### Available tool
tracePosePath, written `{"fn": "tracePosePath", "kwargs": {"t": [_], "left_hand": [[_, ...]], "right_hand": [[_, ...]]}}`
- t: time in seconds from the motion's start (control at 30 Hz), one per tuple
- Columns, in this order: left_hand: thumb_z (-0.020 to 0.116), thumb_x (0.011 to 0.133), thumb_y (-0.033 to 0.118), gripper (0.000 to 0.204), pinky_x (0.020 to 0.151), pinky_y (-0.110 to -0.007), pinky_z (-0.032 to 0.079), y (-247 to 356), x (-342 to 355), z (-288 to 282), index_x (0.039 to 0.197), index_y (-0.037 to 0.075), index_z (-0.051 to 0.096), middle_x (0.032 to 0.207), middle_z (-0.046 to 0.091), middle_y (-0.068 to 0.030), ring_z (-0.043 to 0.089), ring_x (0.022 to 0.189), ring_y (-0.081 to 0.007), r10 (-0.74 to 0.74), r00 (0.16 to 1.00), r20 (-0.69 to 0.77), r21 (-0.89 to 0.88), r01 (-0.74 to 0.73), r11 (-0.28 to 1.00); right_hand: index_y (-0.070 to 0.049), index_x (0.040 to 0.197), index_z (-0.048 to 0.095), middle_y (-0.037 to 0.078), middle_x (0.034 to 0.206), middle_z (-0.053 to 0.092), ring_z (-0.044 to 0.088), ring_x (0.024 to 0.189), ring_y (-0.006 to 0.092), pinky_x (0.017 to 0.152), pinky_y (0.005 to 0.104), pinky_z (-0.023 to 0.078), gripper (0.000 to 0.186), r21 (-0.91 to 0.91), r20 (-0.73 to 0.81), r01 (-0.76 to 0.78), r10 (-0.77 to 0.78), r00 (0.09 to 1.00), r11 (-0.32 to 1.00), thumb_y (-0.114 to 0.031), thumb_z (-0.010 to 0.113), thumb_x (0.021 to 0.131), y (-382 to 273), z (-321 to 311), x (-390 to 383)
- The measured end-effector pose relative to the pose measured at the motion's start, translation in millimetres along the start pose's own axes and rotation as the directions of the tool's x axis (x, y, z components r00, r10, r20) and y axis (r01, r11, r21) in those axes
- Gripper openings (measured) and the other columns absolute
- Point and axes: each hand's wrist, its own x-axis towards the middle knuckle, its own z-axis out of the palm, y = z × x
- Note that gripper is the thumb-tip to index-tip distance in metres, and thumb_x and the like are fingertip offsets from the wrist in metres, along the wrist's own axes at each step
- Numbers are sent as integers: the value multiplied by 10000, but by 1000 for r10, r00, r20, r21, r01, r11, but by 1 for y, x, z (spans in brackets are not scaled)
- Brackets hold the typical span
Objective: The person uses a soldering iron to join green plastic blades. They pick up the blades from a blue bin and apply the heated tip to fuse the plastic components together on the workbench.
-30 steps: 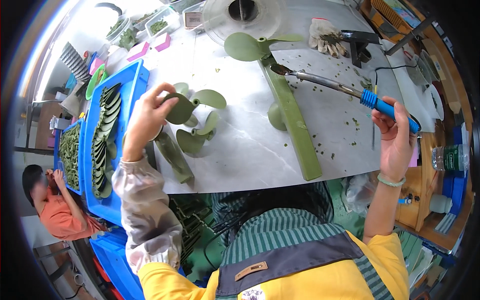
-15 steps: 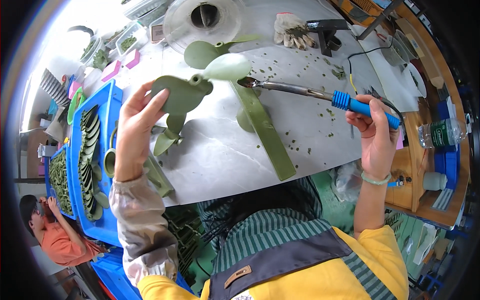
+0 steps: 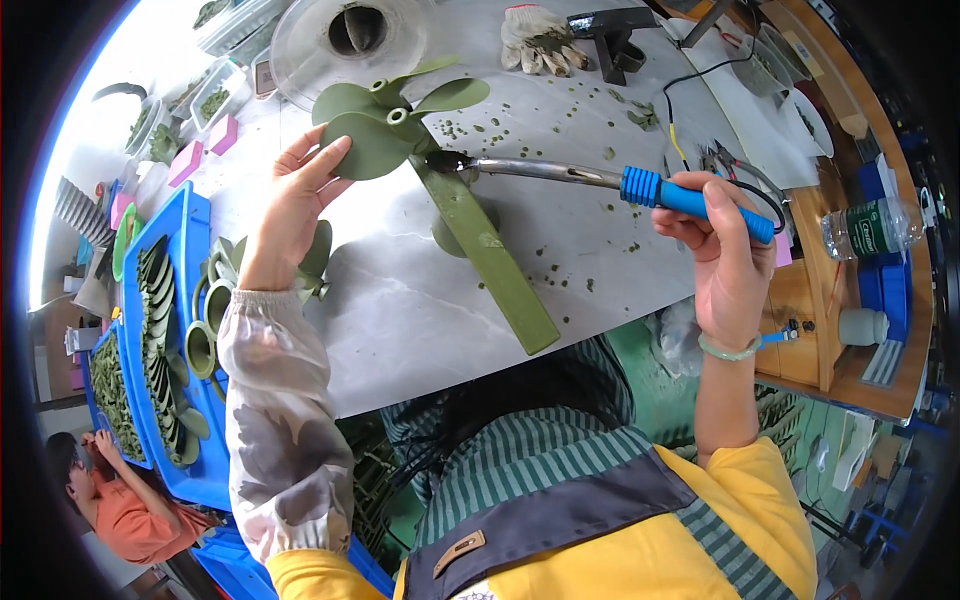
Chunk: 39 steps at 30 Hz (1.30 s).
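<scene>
Between the thumb and fingers of my left hand is one blade of a green propeller-shaped piece, with a round hollow hub and a second blade reaching right. My right hand is wrapped round the blue handle of a heating iron with a metal shaft and a dark spoon-shaped tip. That tip is at the upper end of a long flat green bar, just right of the held piece; whether they touch I cannot tell. Another green propeller-shaped piece lies just behind the held one.
On the left, a blue tray holds a row of curved green blades. Green ring-shaped parts sit beside it. At the back are a clear round dish, a stained glove and a black stand. A co-worker sits lower left.
The held propeller-shaped piece has turned and its right blade has swung up. The iron's tip remains close to it. The whole view has shifted a little.
</scene>
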Motion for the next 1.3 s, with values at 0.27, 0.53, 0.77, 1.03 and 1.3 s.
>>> {"fn": "tracePosePath", "kwargs": {"t": [0.27, 0.53, 0.77, 1.03, 1.3], "left_hand": [[621, 878, 79, 263, 801, -232, 543, 0, 8, -7, 1131, 20, 580, 1028, 653, -71, 654, 904, -140, -24, 1000, 16, -58, 25, 998], [663, 848, 84, 243, 766, -243, 563, 2, 7, -8, 1073, 34, 586, 981, 662, -95, 670, 854, -162, 1, 1000, 23, -114, 2, 993], [659, 853, 91, 229, 765, -232, 561, -1, 12, -9, 1068, 40, 600, 974, 664, -72, 667, 855, -146, -28, 999, 41, -115, 32, 993], [657, 854, 89, 250, 744, -223, 567, 0, 9, -5, 1091, 34, 601, 983, 669, -91, 672, 852, -154, 13, 1000, 22, -108, -11, 994], [592, 892, 56, 267, 765, -220, 562, 1, 7, -2, 1152, 1, 567, 1030, 652, -85, 662, 884, -140, -9, 1000, -1, -65, 9, 998]], "right_hand": [[67, 989, 637, 120, 824, 664, 672, 727, 187, 700, 314, 572, 250, -18, 30, 30, -29, 999, 999, -146, 525, 921, 9, 12, 5], [66, 978, 638, 129, 843, 664, 673, 729, 195, 694, 311, 578, 238, 38, 27, 47, -48, 998, 998, -139, 531, 924, 23, 30, 11], [73, 971, 635, 129, 849, 664, 674, 732, 194, 698, 308, 577, 234, 50, 8, 75, -75, 997, 996, -129, 524, 927, 33, 38, 11], [76, 990, 629, 128, 844, 663, 673, 748, 190, 716, 313, 572, 257, 60, 0, 46, -46, 999, 997, -147, 515, 934, 36, 41, 12], [74, 999, 628, 127, 843, 662, 673, 749, 190, 717, 312, 571, 262, 84, 12, 36, -37, 999, 996, -155, 517, 934, 39, 38, 13]]}}
